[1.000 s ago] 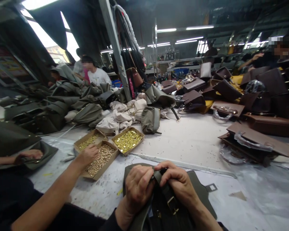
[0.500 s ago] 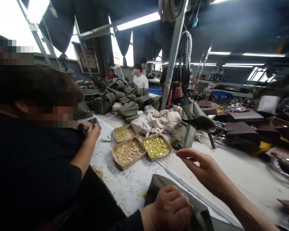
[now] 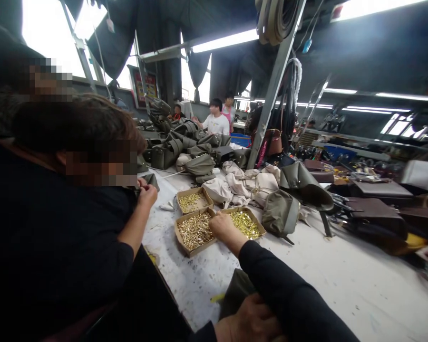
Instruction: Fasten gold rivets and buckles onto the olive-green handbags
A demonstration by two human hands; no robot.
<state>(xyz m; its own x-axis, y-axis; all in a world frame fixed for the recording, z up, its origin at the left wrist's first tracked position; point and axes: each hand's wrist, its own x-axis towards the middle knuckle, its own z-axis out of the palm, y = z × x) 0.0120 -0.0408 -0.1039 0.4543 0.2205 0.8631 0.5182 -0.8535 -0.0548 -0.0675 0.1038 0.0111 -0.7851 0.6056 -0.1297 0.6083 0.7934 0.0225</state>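
Note:
My left hand is at the bottom, its fingers closed on a dark green bag that lies on the table's near side. Part of the bag and of that hand is hidden behind my right forearm. Stretched forward, my right hand dips its bent fingers at the right rim of a cardboard box of copper-gold rivets. The fingertips are drawn together, and whatever is between them is hidden. Beside it, partly covered by the hand, stands a box of brighter yellow-gold studs. A third box with small gold pieces is behind.
A co-worker in black sits close on the left, hands on a small green piece. Cream cloth bags and green bags are heaped behind the boxes, near a metal post. Dark brown bags fill the right.
My right hand has moved left and forward from above the table's right side to the boxes. My left hand stays on the green bag. The view has shifted slightly.

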